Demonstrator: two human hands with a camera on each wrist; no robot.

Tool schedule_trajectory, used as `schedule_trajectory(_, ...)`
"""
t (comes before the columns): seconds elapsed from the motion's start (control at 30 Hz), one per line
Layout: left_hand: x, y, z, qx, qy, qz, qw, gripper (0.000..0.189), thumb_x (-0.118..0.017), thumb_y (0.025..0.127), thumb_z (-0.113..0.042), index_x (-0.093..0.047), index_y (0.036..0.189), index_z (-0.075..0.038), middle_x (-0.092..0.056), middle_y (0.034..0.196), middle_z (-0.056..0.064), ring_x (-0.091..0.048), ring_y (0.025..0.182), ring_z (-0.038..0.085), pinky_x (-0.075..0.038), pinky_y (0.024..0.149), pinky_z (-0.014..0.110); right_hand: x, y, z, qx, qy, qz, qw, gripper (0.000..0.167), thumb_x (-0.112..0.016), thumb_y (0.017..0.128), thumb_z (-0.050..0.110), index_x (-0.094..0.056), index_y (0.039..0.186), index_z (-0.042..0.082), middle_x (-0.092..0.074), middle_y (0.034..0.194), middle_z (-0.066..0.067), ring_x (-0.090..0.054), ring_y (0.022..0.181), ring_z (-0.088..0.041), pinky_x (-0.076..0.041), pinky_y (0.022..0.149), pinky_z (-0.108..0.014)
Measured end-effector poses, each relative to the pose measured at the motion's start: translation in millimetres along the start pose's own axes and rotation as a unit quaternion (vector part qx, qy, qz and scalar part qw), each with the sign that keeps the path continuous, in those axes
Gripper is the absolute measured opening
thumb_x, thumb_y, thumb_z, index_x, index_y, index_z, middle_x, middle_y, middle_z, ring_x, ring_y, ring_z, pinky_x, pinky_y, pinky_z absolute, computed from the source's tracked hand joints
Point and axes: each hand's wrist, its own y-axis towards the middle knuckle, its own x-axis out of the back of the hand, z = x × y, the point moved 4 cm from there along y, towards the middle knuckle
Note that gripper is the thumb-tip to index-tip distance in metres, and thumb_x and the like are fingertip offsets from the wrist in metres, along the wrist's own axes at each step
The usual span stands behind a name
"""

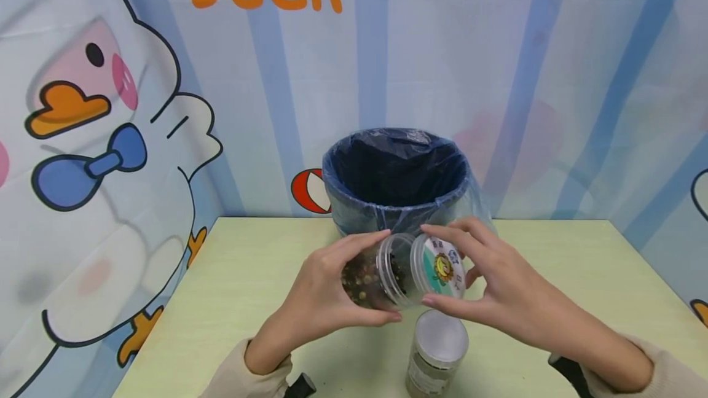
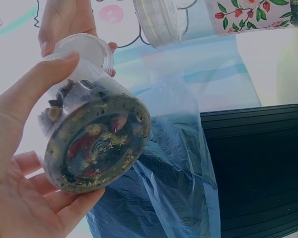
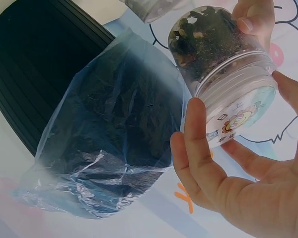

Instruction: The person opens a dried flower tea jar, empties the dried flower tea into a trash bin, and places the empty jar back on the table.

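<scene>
My left hand (image 1: 321, 287) grips a clear plastic jar (image 1: 362, 278) tipped on its side, its mouth toward the right. Dark dried bits, with some pale and reddish pieces, lie inside and show through the jar's base (image 2: 99, 144) in the left wrist view. Thumb and fingers of my right hand (image 1: 503, 281) hold a clear-rimmed lid (image 1: 442, 269) with a sunflower sticker by the edge. It sits right at the jar's mouth, slightly angled to it; whether the rims touch I cannot tell. Below both hands stands a second jar (image 1: 439, 349) with a whitish lid.
Behind the hands stands a dark bin (image 3: 35, 59) lined with a translucent blue bag (image 1: 395, 207). The pale yellow-green tabletop (image 1: 265, 250) meets a cartoon duck backdrop (image 1: 442, 48) at the back.
</scene>
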Motion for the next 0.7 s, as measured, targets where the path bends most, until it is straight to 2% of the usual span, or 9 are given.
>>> schedule_trajectory(0.5, 0.0, -2.3, 2.0, -0.005, 0.005, -0.005, 1.0000, 0.095, -0.096, 0.061, -0.039, -0.053, 0.144, -0.020, -0.059, 0.136, -0.005, -0.058, 0.118, 0.014, -0.054, 0.089, 0.036, 0.9, -5.3, -8.4, -0.011, -0.012, -0.007, 0.9998, 0.073, -0.080, 0.085, 0.040, -0.047, 0.148, 0.022, -0.049, 0.127, 0.001, -0.052, 0.080, -0.006, -0.053, 0.063, -0.025)
schedule_trajectory(0.7, 0.5, -4.3, 2.9, 0.002, 0.007, -0.005, 1.0000, 0.094, -0.095, 0.062, -0.039, -0.053, 0.144, -0.021, -0.058, 0.136, -0.005, -0.058, 0.118, 0.014, -0.054, 0.090, 0.037, 1.0, -7.3, -13.7, -0.020, -0.007, -0.006, 0.9998, 0.073, -0.080, 0.085, 0.040, -0.048, 0.148, 0.022, -0.048, 0.127, 0.001, -0.054, 0.085, -0.006, -0.054, 0.065, -0.025)
